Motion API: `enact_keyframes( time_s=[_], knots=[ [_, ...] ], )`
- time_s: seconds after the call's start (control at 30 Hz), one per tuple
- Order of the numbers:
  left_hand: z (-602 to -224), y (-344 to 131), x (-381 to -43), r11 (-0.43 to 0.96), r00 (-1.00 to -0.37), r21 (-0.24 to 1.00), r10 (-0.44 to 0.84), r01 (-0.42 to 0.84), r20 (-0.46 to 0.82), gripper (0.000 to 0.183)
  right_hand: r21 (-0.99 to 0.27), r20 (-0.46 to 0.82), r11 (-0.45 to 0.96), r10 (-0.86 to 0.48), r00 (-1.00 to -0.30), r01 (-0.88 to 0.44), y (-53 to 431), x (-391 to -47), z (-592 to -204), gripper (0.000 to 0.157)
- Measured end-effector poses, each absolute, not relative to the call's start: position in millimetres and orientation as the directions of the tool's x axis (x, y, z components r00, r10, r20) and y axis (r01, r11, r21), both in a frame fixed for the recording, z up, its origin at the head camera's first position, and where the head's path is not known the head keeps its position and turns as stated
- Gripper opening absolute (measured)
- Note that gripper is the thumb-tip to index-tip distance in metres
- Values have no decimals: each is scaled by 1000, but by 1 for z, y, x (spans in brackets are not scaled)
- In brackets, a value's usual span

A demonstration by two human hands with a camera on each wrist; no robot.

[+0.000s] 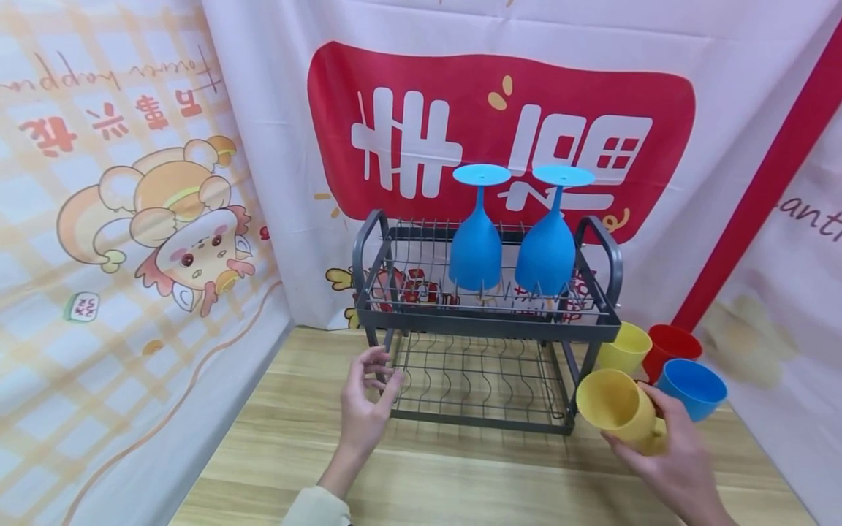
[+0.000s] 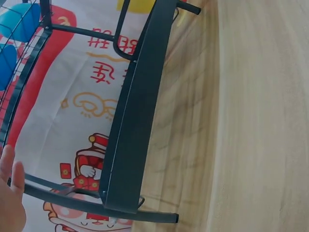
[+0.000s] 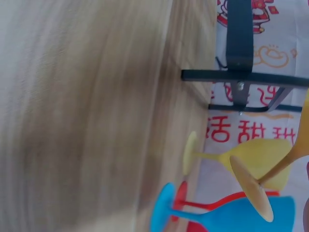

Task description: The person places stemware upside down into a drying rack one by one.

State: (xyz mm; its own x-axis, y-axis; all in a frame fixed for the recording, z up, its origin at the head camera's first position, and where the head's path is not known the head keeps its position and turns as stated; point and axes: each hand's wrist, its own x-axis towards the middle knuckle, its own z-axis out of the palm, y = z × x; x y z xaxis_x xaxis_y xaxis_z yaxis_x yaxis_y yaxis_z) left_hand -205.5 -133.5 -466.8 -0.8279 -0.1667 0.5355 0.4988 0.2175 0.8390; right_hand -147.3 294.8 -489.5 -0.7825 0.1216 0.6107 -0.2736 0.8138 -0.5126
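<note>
My right hand (image 1: pixel 680 446) grips a yellow-orange plastic goblet (image 1: pixel 612 405) around its bowl, thumb on the near side, its mouth tipped toward the head camera. Its stem and round foot (image 3: pixel 253 191) show in the right wrist view, where only a sliver of the hand enters at the edge. By the lower left front of a dark two-tier dish rack (image 1: pixel 487 321), my left hand (image 1: pixel 368 398) has loosely bent fingers with nothing between them. Two blue goblets (image 1: pixel 476 248) (image 1: pixel 547 252) stand upside down on the rack's upper tier, feet upward.
Right of the rack stand a pale yellow goblet (image 1: pixel 621 351), a red goblet (image 1: pixel 671 347) and a blue goblet (image 1: pixel 693 391), all upright and close together. The rack's lower tier (image 1: pixel 473 380) has wavy wires. Printed cloth (image 1: pixel 276 131) hangs behind the wooden table (image 1: pixel 289 453).
</note>
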Motion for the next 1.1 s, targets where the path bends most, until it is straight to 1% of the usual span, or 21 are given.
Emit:
enact_keyframes(
  time_s=[0.17,0.27,0.37,0.47,0.63,0.73,0.9,1.0,1.1],
  knots=[
    [-471,-125,-203,227,-896,872,4,433,444,42,-432,670,823,17,-742,-370,283,-152,-480,111],
    [-474,-118,-201,214,-919,894,96,394,383,41,-364,697,828,-62,-714,-427,277,-156,-475,109],
    [-475,-111,-198,192,-929,913,168,359,330,45,-304,698,836,-131,-704,-456,269,-159,-471,108],
    [-475,-104,-197,177,-927,923,223,342,301,48,-261,679,845,-183,-711,-467,258,-161,-465,108],
    [-474,-93,-196,145,-910,928,295,342,289,53,-198,649,837,-279,-708,-510,238,-168,-456,104],
    [-473,-87,-195,130,-899,932,335,339,281,58,-160,626,830,-333,-705,-534,225,-172,-453,104],
    [-475,-80,-194,143,-890,939,390,312,236,68,-134,583,808,-404,-705,-574,203,-177,-450,103],
    [-476,-78,-193,172,-891,940,405,294,205,71,-113,574,796,-437,-693,-595,190,-178,-449,100],
    [-476,-78,-192,173,-897,948,403,268,180,73,-87,591,778,-463,-661,-622,181,-180,-450,98]
  ],
)
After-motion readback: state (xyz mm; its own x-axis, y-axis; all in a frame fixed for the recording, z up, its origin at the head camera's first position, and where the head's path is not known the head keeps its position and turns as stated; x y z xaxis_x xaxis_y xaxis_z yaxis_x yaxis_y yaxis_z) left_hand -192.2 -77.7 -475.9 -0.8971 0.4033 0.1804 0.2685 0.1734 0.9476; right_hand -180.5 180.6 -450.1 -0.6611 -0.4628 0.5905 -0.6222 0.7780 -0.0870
